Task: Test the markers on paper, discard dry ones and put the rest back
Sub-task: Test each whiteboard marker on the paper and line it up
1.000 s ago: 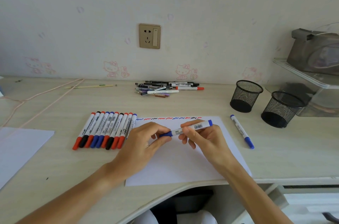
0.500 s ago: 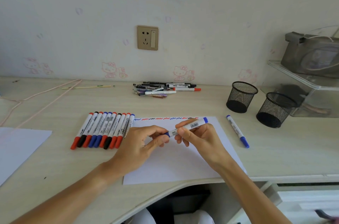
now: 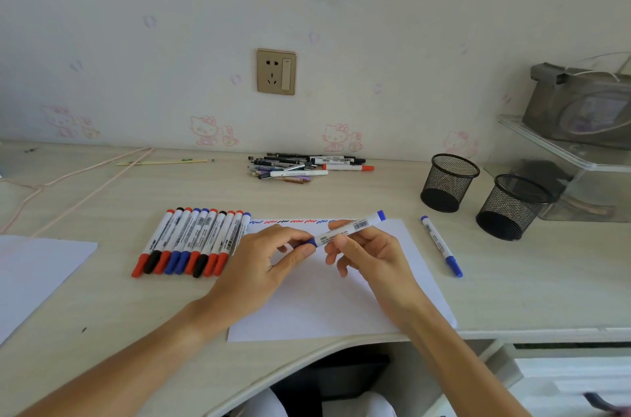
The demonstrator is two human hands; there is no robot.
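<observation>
A: What carries it all?

B: A pale tabletop point(image 3: 341, 191) against a wall point(image 3: 375, 7) printed with faint pink cartoon cats. Its near edge curves away, and what lies under it is dark and hard to make out.

A: And on it?

B: A white sheet of paper point(image 3: 327, 307) in the middle, with a row of small red, blue and black squiggles point(image 3: 293, 221) along its far edge. A second sheet point(image 3: 30, 269) is cut off at the left.

A: Any writing you can read?

B: No. The markers bear printed labels and barcodes, but the text is too small to read.

A: Where is the marker in use?

B: Above the paper, held between both hands. The blue marker point(image 3: 348, 229) lies tilted, its far end up to the right. The left hand point(image 3: 263, 263) pinches the blue cap end with thumb and forefinger; the right hand point(image 3: 368, 252) curls its fingers round the white barrel. Whether the cap is seated or parting I cannot tell.

A: The others?

B: A row of markers point(image 3: 191, 242) lies side by side just left of the paper, caps toward the person. A lone blue marker point(image 3: 441, 247) lies right of the paper. A loose pile of pens point(image 3: 304, 166) sits near the wall.

A: And the right side?

B: Two black mesh cups point(image 3: 447, 182) stand well apart from the hands, beside clear trays point(image 3: 580, 177) cut off by the frame.
</observation>
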